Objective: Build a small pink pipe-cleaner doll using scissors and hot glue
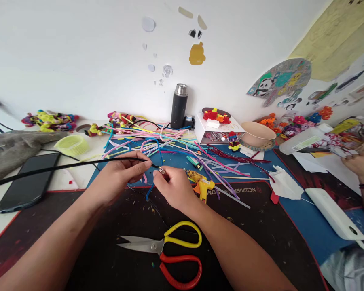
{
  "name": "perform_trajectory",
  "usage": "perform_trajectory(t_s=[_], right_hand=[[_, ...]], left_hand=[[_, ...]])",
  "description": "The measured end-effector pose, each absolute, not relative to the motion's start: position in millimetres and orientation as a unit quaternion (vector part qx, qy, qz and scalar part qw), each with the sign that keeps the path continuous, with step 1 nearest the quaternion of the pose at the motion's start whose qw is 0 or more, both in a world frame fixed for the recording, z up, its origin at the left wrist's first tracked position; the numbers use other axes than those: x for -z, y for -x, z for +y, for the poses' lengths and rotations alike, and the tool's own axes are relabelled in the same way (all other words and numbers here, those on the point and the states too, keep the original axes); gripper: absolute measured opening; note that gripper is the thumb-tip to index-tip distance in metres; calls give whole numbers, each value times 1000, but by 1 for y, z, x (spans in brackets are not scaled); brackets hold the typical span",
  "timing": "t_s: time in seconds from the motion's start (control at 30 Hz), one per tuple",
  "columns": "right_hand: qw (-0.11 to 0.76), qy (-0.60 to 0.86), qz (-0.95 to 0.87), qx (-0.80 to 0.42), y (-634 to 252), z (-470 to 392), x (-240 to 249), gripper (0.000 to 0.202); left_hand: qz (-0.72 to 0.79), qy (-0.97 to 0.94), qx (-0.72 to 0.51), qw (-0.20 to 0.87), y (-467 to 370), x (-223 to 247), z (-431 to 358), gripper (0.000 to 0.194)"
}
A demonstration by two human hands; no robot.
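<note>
My left hand (121, 174) pinches a long black pipe cleaner (87, 162) that stretches from the left edge of the view to the fingertips. Its far tip meets my right hand (176, 186), where thumb and forefinger are closed on something small, partly reddish and shiny, mostly hidden by the fingers. Both hands are raised over the dark desk mat (109, 226). A blue pipe cleaner (160, 151) bends up just behind them. Right of my right hand lies a yellow glue gun (204, 186). Scissors (156, 245) with one yellow and one red handle lie nearer me, blades apart.
Behind the hands spreads a heap of coloured pipe cleaners (145, 139). A black thermos (179, 107) stands by the wall, near a white box (206, 131) and a beige bowl (259, 135). A phone (30, 182) lies left, a white power bank (333, 212) right. Another person's hand (359, 165) shows far right.
</note>
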State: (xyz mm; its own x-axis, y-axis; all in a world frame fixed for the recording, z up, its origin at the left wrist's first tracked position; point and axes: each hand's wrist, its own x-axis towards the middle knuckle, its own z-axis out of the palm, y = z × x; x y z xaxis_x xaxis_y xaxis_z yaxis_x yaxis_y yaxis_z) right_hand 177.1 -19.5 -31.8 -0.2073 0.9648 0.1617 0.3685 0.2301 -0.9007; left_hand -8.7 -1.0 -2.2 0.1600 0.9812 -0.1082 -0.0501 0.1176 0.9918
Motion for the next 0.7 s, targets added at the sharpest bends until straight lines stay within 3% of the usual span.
perform_trajectory(t_s=[0.7], right_hand=[[375,494,-683,-386,-175,-19,35,45]], left_hand=[[477,-529,-433,553,7,4,-3,39]])
